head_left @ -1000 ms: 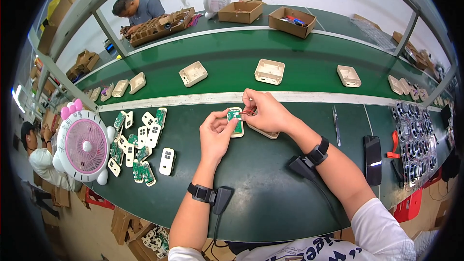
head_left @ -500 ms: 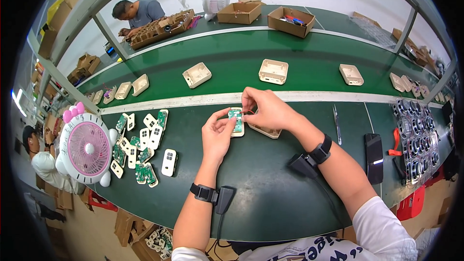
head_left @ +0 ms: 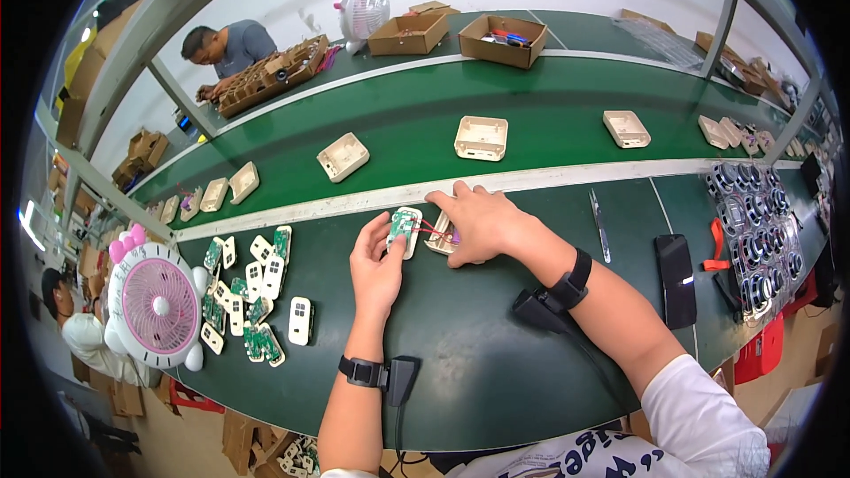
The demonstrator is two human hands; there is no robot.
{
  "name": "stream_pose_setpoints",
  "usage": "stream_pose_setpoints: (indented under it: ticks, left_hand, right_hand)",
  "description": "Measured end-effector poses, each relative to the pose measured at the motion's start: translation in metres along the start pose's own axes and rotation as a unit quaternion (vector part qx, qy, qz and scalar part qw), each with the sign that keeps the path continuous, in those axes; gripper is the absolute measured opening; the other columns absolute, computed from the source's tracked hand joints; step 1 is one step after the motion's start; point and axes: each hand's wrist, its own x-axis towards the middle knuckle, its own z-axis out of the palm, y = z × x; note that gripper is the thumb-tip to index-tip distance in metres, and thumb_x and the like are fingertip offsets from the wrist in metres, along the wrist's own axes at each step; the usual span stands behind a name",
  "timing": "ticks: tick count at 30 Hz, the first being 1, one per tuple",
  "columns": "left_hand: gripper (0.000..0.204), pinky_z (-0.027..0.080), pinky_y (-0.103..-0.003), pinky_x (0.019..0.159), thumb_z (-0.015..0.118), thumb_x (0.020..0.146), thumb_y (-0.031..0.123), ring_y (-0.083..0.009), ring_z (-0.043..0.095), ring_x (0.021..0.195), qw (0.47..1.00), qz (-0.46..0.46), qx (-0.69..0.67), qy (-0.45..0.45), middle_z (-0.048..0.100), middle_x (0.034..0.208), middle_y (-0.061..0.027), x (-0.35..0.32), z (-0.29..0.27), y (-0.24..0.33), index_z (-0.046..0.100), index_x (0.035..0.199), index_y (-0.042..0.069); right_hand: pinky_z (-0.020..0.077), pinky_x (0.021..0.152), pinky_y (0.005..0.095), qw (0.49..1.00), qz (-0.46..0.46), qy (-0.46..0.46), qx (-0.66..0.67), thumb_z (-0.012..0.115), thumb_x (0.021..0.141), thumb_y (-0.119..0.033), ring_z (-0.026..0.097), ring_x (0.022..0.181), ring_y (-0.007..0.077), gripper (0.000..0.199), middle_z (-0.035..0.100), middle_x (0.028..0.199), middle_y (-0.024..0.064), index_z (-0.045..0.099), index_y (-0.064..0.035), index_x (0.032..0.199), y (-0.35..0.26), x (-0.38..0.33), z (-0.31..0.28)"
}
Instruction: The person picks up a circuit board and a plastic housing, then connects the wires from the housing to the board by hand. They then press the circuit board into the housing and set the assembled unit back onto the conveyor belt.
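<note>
My left hand [head_left: 376, 258] is closed on a green circuit board [head_left: 403, 226] set in a white cover, its thumb on the board's face. Red wires [head_left: 428, 227] run from the board into a beige plastic housing [head_left: 439, 242] just to the right. Over that housing arches my right hand [head_left: 485, 225], gripping it with the thumb at the near side and the fingers at the far side. Most of the housing is hidden under this hand; a bit of purple shows inside.
White covers with green boards [head_left: 255, 288] lie heaped at left, beside a pink-and-white fan [head_left: 159, 288]. Tweezers [head_left: 600, 227], a phone [head_left: 676, 281] and a tray of round metallic parts [head_left: 753, 239] are on the right. Beige housings [head_left: 481, 139] line the green belt behind; a co-worker [head_left: 232, 51] sits beyond.
My right hand has left the wires near the board and spread over the housing. The left hand still holds the board, now tilted. The whole view has shifted slightly.
</note>
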Motion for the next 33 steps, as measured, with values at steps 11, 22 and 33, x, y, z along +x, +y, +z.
stream_pose_setpoints:
  ticks: [11,22,33]
  left_hand:
    - [0.011,0.053,-0.023,0.077,0.074,0.091,0.006,-0.0096,0.064,0.084,1.000,0.010,0.016,0.001,0.072,0.100,-0.0087,-0.002,0.003,0.000,0.072,0.090,-0.004]
    - [0.015,0.050,-0.022,0.068,0.073,0.093,0.009,-0.0058,0.061,0.077,0.999,0.008,0.031,-0.009,0.070,0.088,-0.0059,0.000,0.003,0.000,0.066,0.084,-0.001]
    - [0.014,0.050,-0.021,0.070,0.072,0.094,0.008,-0.0068,0.062,0.075,0.999,0.022,0.039,-0.016,0.069,0.088,-0.0047,-0.001,-0.007,-0.014,0.065,0.086,-0.001]
  right_hand:
    - [0.0471,0.100,0.0488,0.871,0.174,0.386,0.251,0.086,0.064,-0.039,0.057,0.123,0.0383,0.100,0.058,0.133,0.0243,0.040,-0.0062,0.147,0.148,0.018,-0.022]
    - [0.0412,0.102,0.0550,0.829,0.290,0.453,0.155,0.080,0.077,-0.048,0.050,0.126,0.0362,0.085,0.049,0.140,0.0184,0.045,-0.0085,0.144,0.175,0.033,0.014]
    - [0.0547,0.060,0.0274,0.857,-0.032,0.268,0.438,0.065,0.096,-0.021,0.068,0.068,0.0122,0.022,0.068,0.082,0.0057,0.067,-0.0001,0.099,0.069,0.040,-0.003]
